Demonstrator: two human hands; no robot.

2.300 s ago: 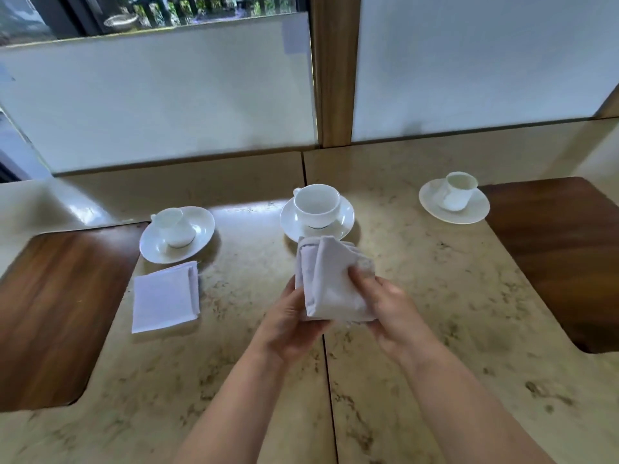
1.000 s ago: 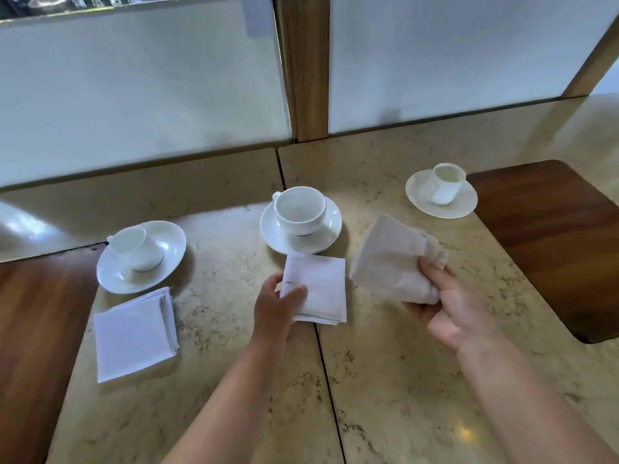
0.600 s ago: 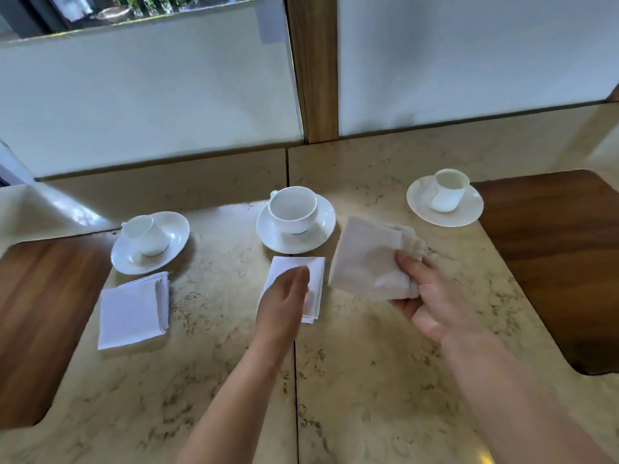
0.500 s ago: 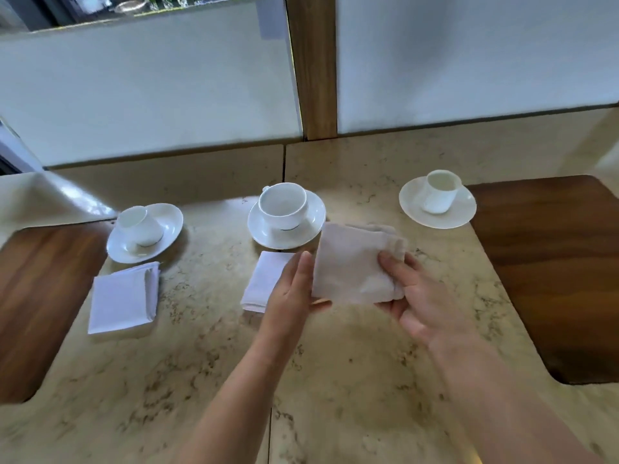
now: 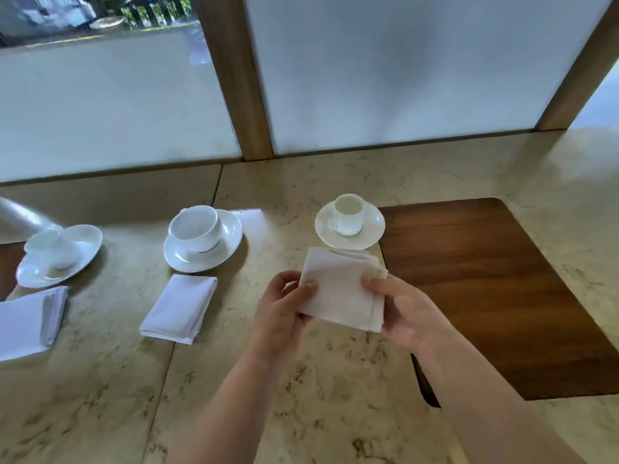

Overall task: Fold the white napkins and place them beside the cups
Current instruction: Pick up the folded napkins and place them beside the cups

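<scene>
Both hands hold a folded white napkin (image 5: 341,289) above the marble table, just in front of the right cup (image 5: 348,214) on its saucer (image 5: 368,234). My left hand (image 5: 284,313) pinches its left edge; my right hand (image 5: 402,309) grips its right edge. A second folded napkin (image 5: 179,308) lies flat before the middle cup (image 5: 196,227) and saucer (image 5: 227,239). A third folded napkin (image 5: 28,321) lies at the far left, in front of the left cup (image 5: 50,246) and its saucer (image 5: 83,242).
The marble table (image 5: 301,396) has a dark wooden inset (image 5: 495,289) to the right of the held napkin and another at the far left edge (image 5: 6,262). Frosted glass panels and a wooden post (image 5: 234,78) stand behind the cups.
My left hand let go of the middle napkin, now lying before the middle cup, and took the left edge of the other napkin. Both hands carried it right, toward the right cup.
</scene>
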